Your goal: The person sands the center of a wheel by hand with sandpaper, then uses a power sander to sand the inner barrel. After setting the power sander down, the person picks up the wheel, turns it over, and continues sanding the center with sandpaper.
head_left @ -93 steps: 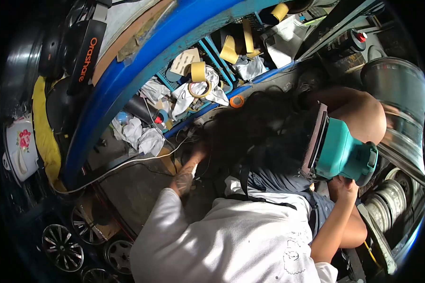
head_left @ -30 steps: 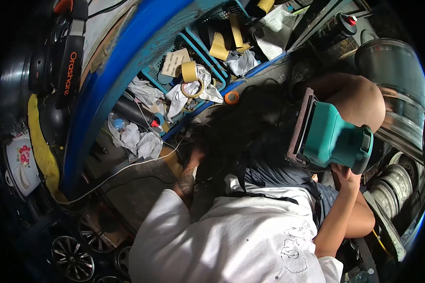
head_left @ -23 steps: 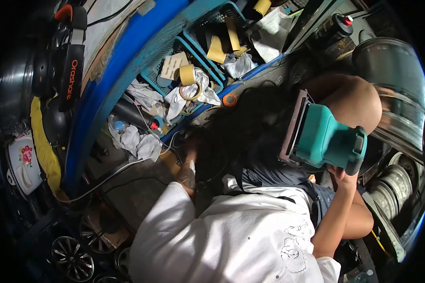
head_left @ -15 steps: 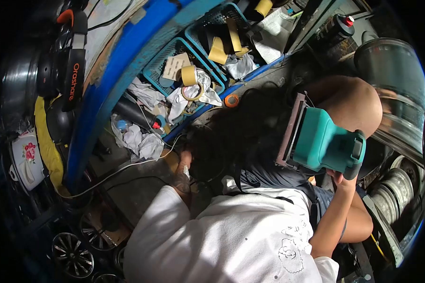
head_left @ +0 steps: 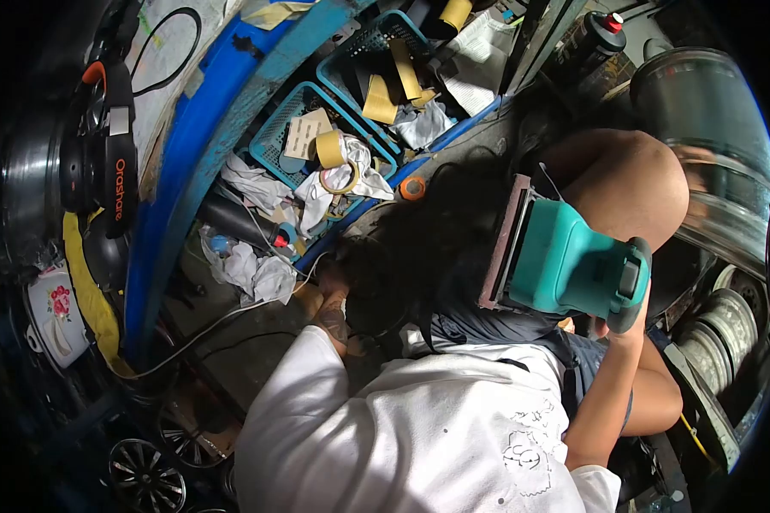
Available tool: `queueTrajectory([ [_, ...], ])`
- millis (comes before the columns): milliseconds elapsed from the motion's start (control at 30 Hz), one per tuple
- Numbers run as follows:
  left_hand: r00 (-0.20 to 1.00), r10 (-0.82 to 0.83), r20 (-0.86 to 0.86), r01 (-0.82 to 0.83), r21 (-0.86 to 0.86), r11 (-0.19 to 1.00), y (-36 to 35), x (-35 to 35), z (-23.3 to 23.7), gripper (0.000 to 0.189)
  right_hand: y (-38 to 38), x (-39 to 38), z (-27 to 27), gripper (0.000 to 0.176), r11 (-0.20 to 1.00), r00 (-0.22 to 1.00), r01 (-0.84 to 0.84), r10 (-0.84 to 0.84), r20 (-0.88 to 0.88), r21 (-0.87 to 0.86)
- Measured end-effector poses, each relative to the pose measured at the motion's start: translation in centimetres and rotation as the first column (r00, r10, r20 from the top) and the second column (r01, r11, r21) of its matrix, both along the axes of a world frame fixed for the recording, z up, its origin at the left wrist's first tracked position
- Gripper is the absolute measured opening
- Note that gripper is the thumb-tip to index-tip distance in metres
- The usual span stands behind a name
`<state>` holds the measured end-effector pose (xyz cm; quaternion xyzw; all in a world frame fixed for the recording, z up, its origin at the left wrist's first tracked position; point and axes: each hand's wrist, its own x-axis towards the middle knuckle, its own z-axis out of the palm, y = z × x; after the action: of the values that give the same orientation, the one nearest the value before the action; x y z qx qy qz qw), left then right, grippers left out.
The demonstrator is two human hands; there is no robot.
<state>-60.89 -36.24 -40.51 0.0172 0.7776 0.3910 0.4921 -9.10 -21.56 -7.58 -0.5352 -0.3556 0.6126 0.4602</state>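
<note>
My right hand [head_left: 620, 323] is closed around the handle end of a teal sheet sander [head_left: 565, 261], raised over my lap beside my bent knee. The sander lies on its side, with its brownish sanding pad [head_left: 505, 244] facing left. My left hand [head_left: 332, 280] reaches down to the floor on the left, beside a dark round shape in deep shadow. Its fingers are too dark to make out. A pale cable [head_left: 222, 309] runs close by that hand, and crumpled white cloth or paper [head_left: 261, 272] lies just to its left.
Teal plastic baskets [head_left: 269, 145] hold masking tape rolls, rags and papers behind a blue metal rail [head_left: 167, 179]. An orange ring-shaped object [head_left: 412, 188] lies on the floor. Shiny metal wheel rims [head_left: 701, 137] stand at right; black spoked wheels [head_left: 147, 474] are at lower left.
The whole view has shifted slightly, with the baskets and the sander appearing a little further left. My right hand still holds the sander; my left hand stays low near the floor.
</note>
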Motion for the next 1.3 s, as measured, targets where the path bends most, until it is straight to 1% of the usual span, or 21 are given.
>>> queueTrajectory([
  [67,1.000,-0.004,-0.007,0.004,-0.011,1.000,-0.3,-0.2,0.4,0.040,-0.1,-0.2,0.2,0.067,0.998,0.999,0.042,-0.043,-0.017,-0.042],
  [167,1.000,-0.003,-0.016,0.003,-0.021,1.000,-0.5,-0.6,0.3,0.040,-0.7,1.7,-1.3,0.079,0.993,0.987,-0.096,0.086,0.137,0.065],
  [200,1.000,-0.008,-0.022,0.007,-0.023,1.000,-0.6,-0.7,0.4,0.040,-0.8,2.6,-1.8,0.088,0.965,0.951,-0.230,0.196,0.240,0.123],
  [267,1.000,-0.006,-0.023,0.006,-0.026,1.000,-0.6,-0.8,0.3,0.039,-1.1,3.6,-2.5,0.094,0.925,0.894,-0.348,0.280,0.349,0.149],
  [367,1.000,-0.027,-0.012,0.026,-0.025,0.999,0.1,0.0,-0.1,0.039,-0.9,2.9,-2.1,0.083,0.944,0.901,-0.309,0.251,0.354,0.115],
  [467,0.999,-0.052,0.009,0.052,-0.022,0.998,1.0,1.5,-0.6,0.039,-0.7,2.4,-1.7,0.068,0.959,0.918,-0.266,0.222,0.329,0.095],
  [600,0.997,-0.073,0.024,0.074,-0.027,0.997,1.3,2.7,-1.2,0.039,-1.1,2.1,-1.7,0.056,0.992,0.967,-0.122,0.116,0.229,0.014],
  [633,0.997,-0.073,0.026,0.073,-0.031,0.997,1.1,2.7,-1.2,0.039,-1.3,2.1,-1.7,0.054,0.997,0.976,-0.079,0.079,0.203,-0.007],
  [733,0.997,-0.072,0.012,0.072,-0.048,0.996,0.1,1.9,-1.0,0.039,-1.7,2.5,-2.2,0.046,0.999,0.972,-0.049,0.050,0.230,-0.008],
  [800,0.998,-0.058,-0.007,0.058,-0.056,0.997,-0.7,1.0,-0.5,0.038,-2.0,2.9,-2.7,0.039,0.999,0.972,0.007,0.004,0.234,-0.046],
  [900,0.999,-0.039,-0.032,0.037,-0.073,0.997,-2.1,-0.6,0.3,0.038,-1.8,2.3,-2.2,0.030,0.979,0.985,0.127,-0.105,0.137,-0.158],
  [933,0.999,-0.033,-0.036,0.030,-0.076,0.997,-2.5,-1.0,0.4,0.038,-1.9,3.0,-2.6,0.030,0.991,0.981,0.059,-0.035,0.193,-0.119],
  [1033,0.999,-0.026,-0.045,0.021,-0.090,0.996,-3.0,-1.5,0.5,0.038,-2.6,4.2,-3.4,0.033,0.996,0.972,-0.007,0.026,0.232,-0.086],
  [1067,0.998,-0.031,-0.047,0.026,-0.090,0.996,-3.0,-1.6,0.5,0.038,-2.7,4.4,-3.3,0.034,0.998,0.962,-0.033,0.047,0.270,-0.057],
  [1167,0.999,-0.024,-0.048,0.020,-0.083,0.996,-2.7,-1.8,0.3,0.038,-2.4,4.1,-3.0,0.036,0.997,0.943,-0.053,0.067,0.327,-0.050],
  [1233,0.998,-0.028,-0.051,0.024,-0.080,0.996,-2.5,-1.8,0.1,0.038,-2.3,3.7,-2.9,0.039,0.998,0.956,-0.059,0.061,0.288,-0.016],
  [1267,0.998,-0.023,-0.054,0.018,-0.079,0.997,-2.5,-1.8,0.2,0.038,-2.2,3.4,-2.9,0.040,0.997,0.970,-0.063,0.053,0.237,0.034],
  [1300,0.998,-0.027,-0.051,0.024,-0.075,0.997,-2.2,-1.9,0.1,0.038,-2.1,3.3,-3.0,0.041,0.998,0.972,-0.058,0.048,0.232,0.038],
])
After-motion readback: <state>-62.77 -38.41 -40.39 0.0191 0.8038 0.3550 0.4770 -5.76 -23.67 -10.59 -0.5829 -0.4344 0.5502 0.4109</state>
